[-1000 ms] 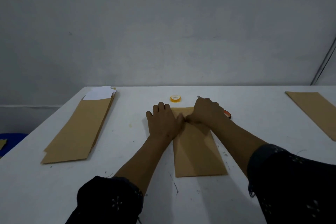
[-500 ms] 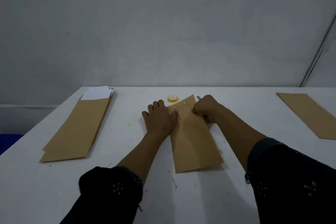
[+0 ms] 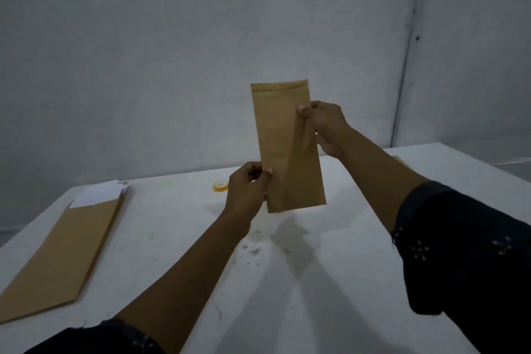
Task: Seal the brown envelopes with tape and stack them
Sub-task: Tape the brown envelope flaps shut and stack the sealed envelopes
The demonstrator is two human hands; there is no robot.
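Hands: both raised above the table, each pinching one edge of a single brown envelope [image 3: 287,146]. Left hand [image 3: 247,190] grips the lower left edge, thumb on the near face, fingers curled behind. Right hand [image 3: 324,126] grips the upper right edge, thumb on the near face, fingers behind.

Envelope, held: upright, long side vertical, tilted slightly, clear of the table; a folded band runs across its top end. Its shadow falls on the tabletop below.

Table [image 3: 178,238]: white, scuffed and speckled near the middle.

Tape roll [image 3: 220,186]: yellow, small, lying flat on the far part of the table, just left of the left hand, partly hidden by it.

Envelope stack [image 3: 66,253]: brown, lying flat at the table's left side, well apart from the hands; white paper [image 3: 99,195] shows at its far end.

Brown sheet [image 3: 400,160]: a sliver visible on the table behind the right forearm, mostly hidden.

Sleeves [image 3: 471,253]: dark, with small pale flower marks.

Wall [image 3: 172,52]: plain grey, behind the table.
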